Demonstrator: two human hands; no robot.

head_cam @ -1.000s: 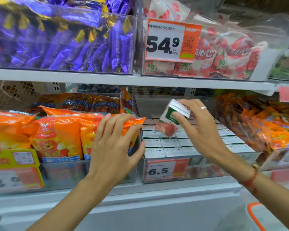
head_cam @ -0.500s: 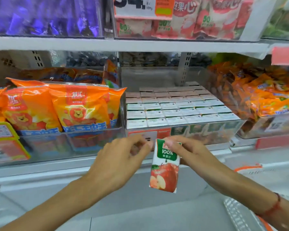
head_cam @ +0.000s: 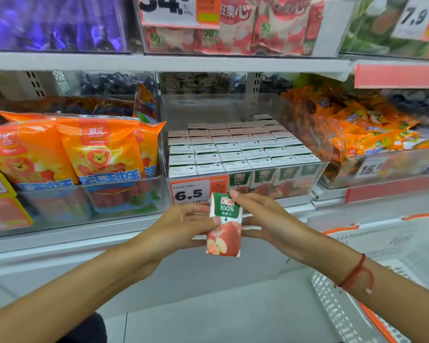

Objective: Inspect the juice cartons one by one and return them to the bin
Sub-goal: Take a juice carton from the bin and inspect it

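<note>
**Apple carton held upright between both hands, below the bin**

Left fingers (head_cam: 209, 220) curl round the carton's (head_cam: 224, 229) left side, one tip lying on its front face. A right fingertip (head_cam: 234, 194) sits on the carton's top corner, and the other right fingers wrap behind its right edge. So the left hand (head_cam: 181, 229) and the right hand (head_cam: 268, 219) both grip the one carton, holding it upright in the air, front face to the camera.

The carton has a green top panel reading "100%", a white band, and a red apple with a cut slice below. Its corners look square; no dents show.

It hangs in front of the shelf lip, just below the price tag (head_cam: 191, 193) marked 6.5 on the bin (head_cam: 317, 174). The clear bin is packed with rows of like cartons, tops showing; its back part has free room. Orange bags (head_cam: 97, 154) fill the box to the left. A white basket (head_cam: 386, 246) with orange rim stands at lower right, near the right wrist. Plain floor lies beneath the hands.
</note>
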